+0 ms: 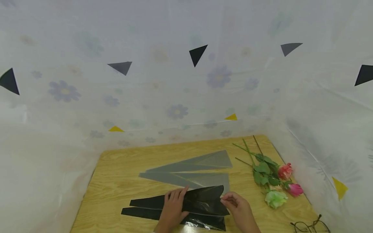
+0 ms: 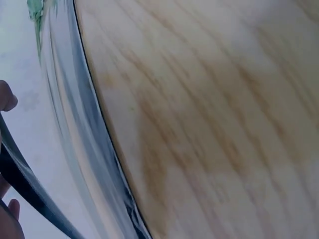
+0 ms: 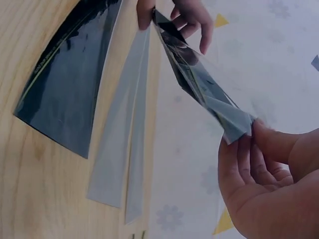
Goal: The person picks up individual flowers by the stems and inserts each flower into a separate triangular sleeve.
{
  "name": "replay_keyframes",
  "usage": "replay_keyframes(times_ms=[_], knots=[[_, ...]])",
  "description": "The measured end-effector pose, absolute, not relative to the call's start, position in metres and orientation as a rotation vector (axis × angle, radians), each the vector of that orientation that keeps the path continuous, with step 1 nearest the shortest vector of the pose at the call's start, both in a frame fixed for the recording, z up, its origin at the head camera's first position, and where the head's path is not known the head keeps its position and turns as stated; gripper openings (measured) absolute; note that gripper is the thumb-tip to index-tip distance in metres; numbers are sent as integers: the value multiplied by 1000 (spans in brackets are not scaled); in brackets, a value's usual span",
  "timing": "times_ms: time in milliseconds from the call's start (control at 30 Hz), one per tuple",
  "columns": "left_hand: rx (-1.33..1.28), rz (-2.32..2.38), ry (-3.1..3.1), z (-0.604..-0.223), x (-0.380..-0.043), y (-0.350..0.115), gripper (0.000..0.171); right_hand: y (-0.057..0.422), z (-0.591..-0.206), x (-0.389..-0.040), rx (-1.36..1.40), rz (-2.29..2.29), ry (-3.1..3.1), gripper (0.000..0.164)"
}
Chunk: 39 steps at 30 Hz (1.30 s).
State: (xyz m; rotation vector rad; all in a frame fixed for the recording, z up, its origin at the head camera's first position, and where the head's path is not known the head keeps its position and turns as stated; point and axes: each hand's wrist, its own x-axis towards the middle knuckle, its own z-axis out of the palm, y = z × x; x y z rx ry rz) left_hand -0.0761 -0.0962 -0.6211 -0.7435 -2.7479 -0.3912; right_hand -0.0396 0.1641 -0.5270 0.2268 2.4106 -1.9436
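A black plastic flower sleeve (image 1: 202, 199), wide at the right and narrowing leftward, is held up between both hands. My left hand (image 1: 173, 207) grips its middle, thumb on the near side and fingers on the far side. At the wide end, my right hand (image 1: 239, 207) pinches the edge between thumb and fingers. The right wrist view shows the clear and dark layers of this held sleeve (image 3: 199, 82), bent at the pinched edge. Another black sleeve (image 1: 145, 213) lies flat just in front. In the left wrist view only some fingertips (image 2: 7, 97) show at the left edge.
Two grey sleeves (image 1: 201, 161) lie behind on the wooden table (image 1: 116, 174). Several artificial flowers (image 1: 275, 198) with green stems rest at the right. Eyeglasses (image 1: 310, 226) sit at the front right corner. White floral sheeting (image 1: 145, 94) with black, grey and yellow triangles surrounds the table.
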Motion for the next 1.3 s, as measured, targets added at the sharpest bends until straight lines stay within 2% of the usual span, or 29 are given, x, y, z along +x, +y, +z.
replay_keyframes(times_ms=[200, 500, 733, 900, 1133, 1300], knots=[[-758, -395, -2706, -615, -74, -98, 111, 171, -534, -42, 254, -1826, 2429, 6], [-832, -397, -2653, -611, -73, -100, 108, 173, -541, -44, 352, -1683, 2452, 23], [-860, -406, -2645, -607, -72, -98, 108, 175, -547, -43, 307, -1539, 2681, 14], [-859, -410, -2654, -603, -70, -98, 108, 172, -545, -43, 321, -1601, 2656, 17], [-833, -391, -2675, -602, -69, -100, 110, 174, -544, -43, 71, -1959, 2203, 29], [-818, -402, -2677, -604, -70, -102, 110, 178, -543, -42, -68, -2006, 1995, 41]])
